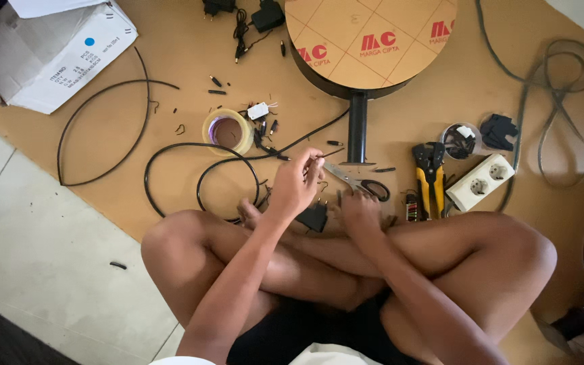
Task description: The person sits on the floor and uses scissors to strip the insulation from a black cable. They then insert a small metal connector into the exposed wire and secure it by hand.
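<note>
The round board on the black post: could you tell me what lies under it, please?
Under the round board show its black post and the post's foot on the brown floor sheet. The floor directly beneath the board is covered from view.

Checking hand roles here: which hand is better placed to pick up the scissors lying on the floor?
Probably the right hand: it rests beside the black-handled metal scissors, while the left hand already pinches the thin black cable.

The person sits cross-legged, both forearms reaching forward over the shins. The left hand (297,184) is raised, fingers pinched together at the tips. The right hand (360,213) lies lower, knuckles up, fingers curled downward just past the ankles.
</note>
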